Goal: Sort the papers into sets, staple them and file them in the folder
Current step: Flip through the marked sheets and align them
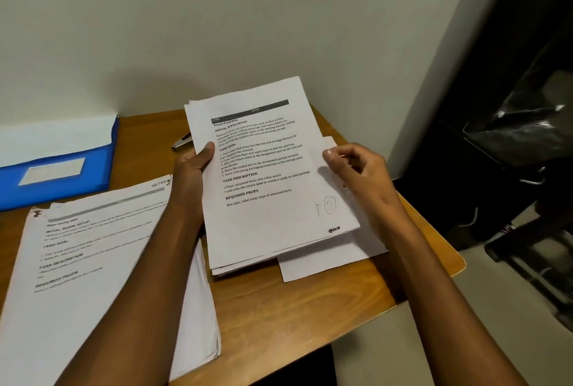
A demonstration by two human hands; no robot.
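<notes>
Closest to me, at 8 o'clock, a loose pile of white printed sheets [102, 261] sits on the brown wooden table [310, 302]. Dead centre, the left hand [193, 168] grips a held-up stack of white printed papers [266, 175], thumb on the front. The right hand [359, 168] pinches one sheet's edge at 3 o'clock. A blue plastic folder [62, 162] lies at 10 o'clock, with a metal stapler [183, 141] peeking out behind the stack.

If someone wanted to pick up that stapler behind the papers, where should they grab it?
Probably by its near, low end, coming from the left. The stapler lies on the table with only that end showing; the rest is hidden behind the held papers, and the left hand is closest.
</notes>
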